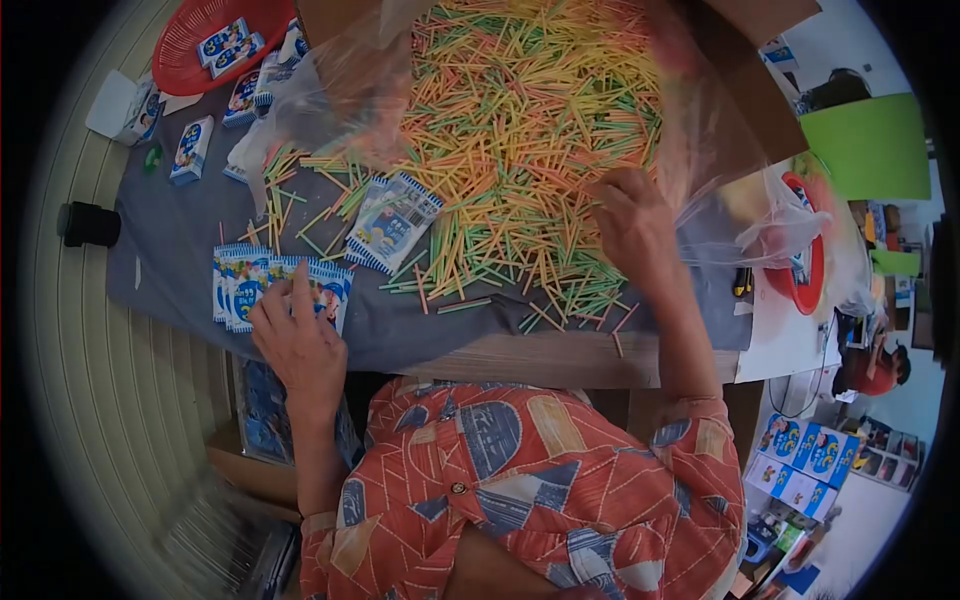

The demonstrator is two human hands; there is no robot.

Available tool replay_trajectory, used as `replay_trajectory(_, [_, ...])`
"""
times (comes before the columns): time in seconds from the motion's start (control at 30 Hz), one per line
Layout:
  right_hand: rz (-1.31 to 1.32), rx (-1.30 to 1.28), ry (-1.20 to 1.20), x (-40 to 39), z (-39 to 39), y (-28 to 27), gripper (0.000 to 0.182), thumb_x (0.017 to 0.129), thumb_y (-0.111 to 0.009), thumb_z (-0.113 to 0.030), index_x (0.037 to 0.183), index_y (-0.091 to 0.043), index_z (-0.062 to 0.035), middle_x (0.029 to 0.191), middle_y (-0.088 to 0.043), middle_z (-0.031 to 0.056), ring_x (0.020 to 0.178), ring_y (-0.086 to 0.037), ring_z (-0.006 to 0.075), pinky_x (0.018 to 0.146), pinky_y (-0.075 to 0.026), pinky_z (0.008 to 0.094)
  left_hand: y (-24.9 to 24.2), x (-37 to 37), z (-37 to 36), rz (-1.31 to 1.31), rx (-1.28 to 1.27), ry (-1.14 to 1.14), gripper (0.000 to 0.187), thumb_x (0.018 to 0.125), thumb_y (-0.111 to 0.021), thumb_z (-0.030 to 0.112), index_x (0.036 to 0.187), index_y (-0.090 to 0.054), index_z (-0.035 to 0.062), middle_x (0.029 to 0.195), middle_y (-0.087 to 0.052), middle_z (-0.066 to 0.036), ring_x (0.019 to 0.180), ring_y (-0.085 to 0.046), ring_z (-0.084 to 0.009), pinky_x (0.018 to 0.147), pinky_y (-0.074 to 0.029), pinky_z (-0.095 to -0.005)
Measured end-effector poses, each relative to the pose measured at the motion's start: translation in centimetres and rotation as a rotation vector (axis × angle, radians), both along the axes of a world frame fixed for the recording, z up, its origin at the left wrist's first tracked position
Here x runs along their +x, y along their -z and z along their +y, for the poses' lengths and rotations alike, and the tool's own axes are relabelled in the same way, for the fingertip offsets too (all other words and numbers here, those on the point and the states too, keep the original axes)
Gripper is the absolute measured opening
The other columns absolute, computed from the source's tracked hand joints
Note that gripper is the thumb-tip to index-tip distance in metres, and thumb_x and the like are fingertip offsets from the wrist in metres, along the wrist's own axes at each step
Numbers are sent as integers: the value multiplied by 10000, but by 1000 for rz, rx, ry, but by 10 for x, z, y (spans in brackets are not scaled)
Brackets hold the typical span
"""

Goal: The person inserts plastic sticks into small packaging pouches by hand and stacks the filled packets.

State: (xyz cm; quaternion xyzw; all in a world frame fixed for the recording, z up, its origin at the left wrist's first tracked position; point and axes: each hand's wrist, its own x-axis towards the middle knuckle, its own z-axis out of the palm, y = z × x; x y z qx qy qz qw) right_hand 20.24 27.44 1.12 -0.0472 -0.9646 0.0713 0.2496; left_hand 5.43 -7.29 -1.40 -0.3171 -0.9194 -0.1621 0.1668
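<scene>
My left hand (298,342) rests with spread fingers on a fanned row of small blue-and-white packets (250,285) lying on the grey cloth (180,235). My right hand (632,222) reaches into a big heap of thin orange, yellow and green sticks (520,130), fingers curled down among them; what it grips is hidden. A single packet (392,220) lies at the heap's left edge, between my hands. The heap spreads over a clear plastic sheet (700,120) inside a cardboard box.
A red basket (190,50) with several packets stands at the back left, more packets beside it (190,148). A black cylinder (88,224) sits off the cloth at left. A bagged red dish (800,255) lies at right. Printed boxes (805,460) stand low right.
</scene>
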Motion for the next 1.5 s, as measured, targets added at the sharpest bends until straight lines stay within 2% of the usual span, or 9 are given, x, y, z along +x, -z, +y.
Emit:
replay_trajectory(0.3, [-261, 521, 213, -18, 59, 1, 143, 746, -670, -151, 875, -669, -90, 1008, -586, 86, 1046, -533, 291, 850, -428, 424, 25, -29, 85, -147, 46, 355, 302, 726, -731, 100, 995, -649, -10, 1013, -586, -135, 977, -571, -323, 802, -503, -429])
replay_trajectory(0.63, [-435, 576, 158, -35, 64, 7, 232, 772, -612, -154, 995, -617, -90, 989, -609, 72, 1031, -564, 247, 836, -411, 433, 45, -26, 97, 101, -98, 400, 171, 680, -644, 25, 841, -660, -31, 852, -592, -127, 784, -619, -270, 587, -544, -348])
replay_trajectory(0.83, [-174, 510, 183, -28, 70, -7, 155, 738, -579, -88, 892, -568, -101, 799, -655, 82, 806, -636, 269, 736, -428, 434, 49, -30, 87, 78, 109, 485, 174, 684, -684, 44, 850, -677, -4, 842, -593, -114, 763, -608, -275, 586, -528, -370])
replay_trajectory(1.0, [-150, 361, 250, -28, 91, 9, 325, 680, -627, -57, 1000, -582, -94, 634, -625, 93, 634, -630, 331, 706, -467, 441, 33, -25, 96, -61, 169, 370, 127, 708, -703, 63, 827, -683, 23, 820, -572, -88, 826, -600, -275, 638, -521, -408])
replay_trajectory(1.2, [-66, 365, 223, -30, 82, 1, 507, 695, -628, -30, 1193, -621, -127, 811, -652, 161, 780, -640, 342, 755, -476, 448, 39, -38, 90, 77, 210, 407, 102, 716, -670, 32, 815, -678, 6, 843, -583, -93, 863, -592, -295, 667, -522, -415])
replay_trajectory(1.33, [172, 439, 169, -34, 83, 0, 339, 834, -603, -52, 1172, -620, -77, 752, -628, 106, 716, -629, 279, 641, -479, 376, 45, -29, 82, 14, 112, 376, 86, 714, -629, 2, 790, -668, -8, 858, -591, -104, 856, -597, -297, 673, -514, -402])
replay_trajectory(1.4, [285, -473, 172, -37, 69, -3, 219, 971, -540, -117, 1155, -612, -22, 660, -528, 22, 612, -542, 163, 550, -411, 293, 43, -26, 80, -9, 107, 369, 80, 718, -635, 0, 791, -666, -8, 843, -592, -104, 848, -602, -295, 662, -510, -398])
replay_trajectory(1.43, [282, -479, 162, -38, 63, -5, 219, 971, -540, -117, 1155, -612, -22, 660, -528, 22, 612, -542, 163, 550, -411, 293, 43, -26, 80, -24, 107, 358, 74, 722, -641, -2, 792, -664, -8, 828, -592, -104, 840, -606, -293, 652, -506, -394])
replay_trajectory(1.5, [349, -1225, 68, -45, 48, -7, 239, 1020, -510, -187, 1148, -613, -12, 607, -385, -55, 517, -368, 70, 511, -321, 247, 46, -35, 79, -123, 221, 373, 61, 723, -667, -13, 783, -657, -7, 804, -593, -104, 801, -606, -282, 638, -502, -382])
